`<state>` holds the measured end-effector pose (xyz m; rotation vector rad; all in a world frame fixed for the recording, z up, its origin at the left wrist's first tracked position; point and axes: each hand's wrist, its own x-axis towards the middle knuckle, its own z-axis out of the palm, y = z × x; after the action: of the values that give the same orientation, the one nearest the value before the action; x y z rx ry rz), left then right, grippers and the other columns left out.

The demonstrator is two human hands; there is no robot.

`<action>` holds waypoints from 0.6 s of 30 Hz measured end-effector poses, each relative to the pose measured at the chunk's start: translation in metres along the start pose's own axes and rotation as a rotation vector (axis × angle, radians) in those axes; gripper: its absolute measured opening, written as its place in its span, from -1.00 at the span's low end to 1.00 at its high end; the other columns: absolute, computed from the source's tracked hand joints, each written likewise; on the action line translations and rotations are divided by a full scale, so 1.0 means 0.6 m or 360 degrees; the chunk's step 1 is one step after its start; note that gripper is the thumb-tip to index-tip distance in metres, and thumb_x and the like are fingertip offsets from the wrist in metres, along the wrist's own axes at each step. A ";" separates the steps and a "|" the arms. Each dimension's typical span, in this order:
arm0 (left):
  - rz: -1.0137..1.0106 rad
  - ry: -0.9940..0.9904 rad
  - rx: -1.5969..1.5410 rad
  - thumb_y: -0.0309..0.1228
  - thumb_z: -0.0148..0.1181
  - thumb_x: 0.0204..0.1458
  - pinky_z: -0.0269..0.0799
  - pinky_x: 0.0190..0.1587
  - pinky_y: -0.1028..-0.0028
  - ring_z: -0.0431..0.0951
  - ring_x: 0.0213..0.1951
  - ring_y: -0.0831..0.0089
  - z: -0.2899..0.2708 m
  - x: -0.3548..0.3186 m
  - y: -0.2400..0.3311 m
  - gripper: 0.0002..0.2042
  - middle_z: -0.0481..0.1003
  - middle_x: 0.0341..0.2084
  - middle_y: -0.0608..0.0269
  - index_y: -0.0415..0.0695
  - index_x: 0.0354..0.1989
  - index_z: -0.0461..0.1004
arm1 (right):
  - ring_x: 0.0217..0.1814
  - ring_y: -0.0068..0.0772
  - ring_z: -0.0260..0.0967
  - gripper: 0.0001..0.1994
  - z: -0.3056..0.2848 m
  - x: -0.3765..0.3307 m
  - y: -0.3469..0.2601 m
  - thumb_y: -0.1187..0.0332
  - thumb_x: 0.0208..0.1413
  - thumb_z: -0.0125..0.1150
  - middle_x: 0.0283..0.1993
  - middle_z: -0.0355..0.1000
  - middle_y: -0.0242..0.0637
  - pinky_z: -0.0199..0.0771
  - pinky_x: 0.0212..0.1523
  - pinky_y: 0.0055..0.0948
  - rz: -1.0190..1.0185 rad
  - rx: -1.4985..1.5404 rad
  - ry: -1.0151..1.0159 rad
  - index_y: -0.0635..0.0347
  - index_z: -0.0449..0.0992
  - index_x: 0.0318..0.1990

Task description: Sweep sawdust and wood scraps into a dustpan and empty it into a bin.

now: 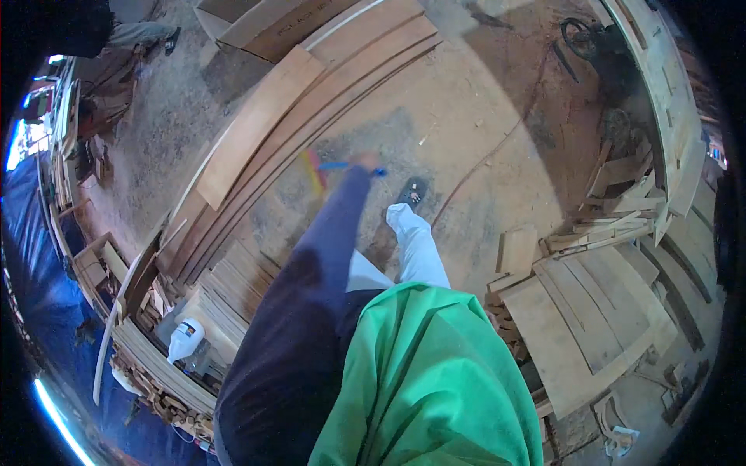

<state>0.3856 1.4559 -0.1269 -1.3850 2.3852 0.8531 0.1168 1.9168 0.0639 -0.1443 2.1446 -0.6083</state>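
My left hand point(364, 161) reaches out over the floor at the end of a dark blue sleeve point(311, 264). Its fingers are closed round the blue handle of a tool with a red and yellow head point(316, 172). Motion smears both the hand and the tool, so the exact kind of tool cannot be made out. Just left of the tool lie long stacked wooden boards point(311, 113); whether it touches them I cannot tell. Green cloth point(435, 373) covers the lower middle of the view, and my right hand does not show.
A cardboard box point(272, 31) stands beyond the boards. At left, a white plastic jug point(186, 339) sits among wood strips. Sheets of wood point(590, 311) and offcuts are piled at right. A cable point(489, 159) crosses the floor. Another person's leg point(140, 33) shows far left.
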 end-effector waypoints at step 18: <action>-0.0498 0.0014 -0.2111 -0.55 0.01 -0.12 0.17 -0.73 0.58 0.25 -0.76 0.62 -0.283 -0.042 0.204 -0.44 0.26 -0.77 0.36 -0.14 0.14 0.07 | -0.57 -0.35 0.33 -0.80 0.047 0.111 0.017 0.22 0.00 0.04 -0.55 0.37 -0.23 0.37 -0.61 -0.36 0.0684 0.0658 -0.0227 0.16 0.32 -0.39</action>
<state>0.3061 1.4177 0.0644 -1.9806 1.3569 2.4792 0.0997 1.8945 -0.0034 0.4730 1.7916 -0.7415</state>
